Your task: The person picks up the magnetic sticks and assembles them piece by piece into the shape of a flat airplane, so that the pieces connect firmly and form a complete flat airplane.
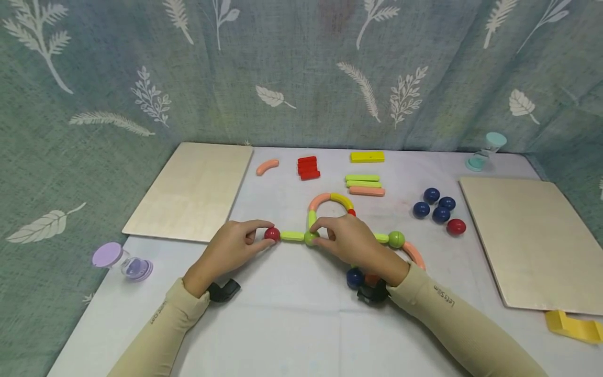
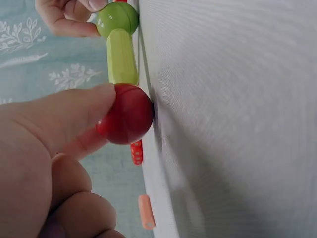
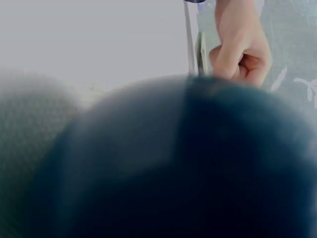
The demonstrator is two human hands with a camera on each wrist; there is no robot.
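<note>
At centre on white cloth (image 1: pixel 282 335), left hand (image 1: pixel 233 243) pinches glossy round red ball (image 1: pixel 271 234) between thumb and finger; right hand (image 1: pixel 353 241) pinches glossy round green ball (image 1: pixel 311 239); faceted lime-green stick (image 1: pixel 292 236) links both. Right side: four round dark-blue balls (image 1: pixel 441 214), one loose red ball (image 1: pixel 456 226). Two flat pale wooden boards (image 1: pixel 188 193), one left, one right. Two clear hourglass timers (image 1: pixel 136 268), lilac-ended left, teal-ended far right, contents too small to tell
</note>
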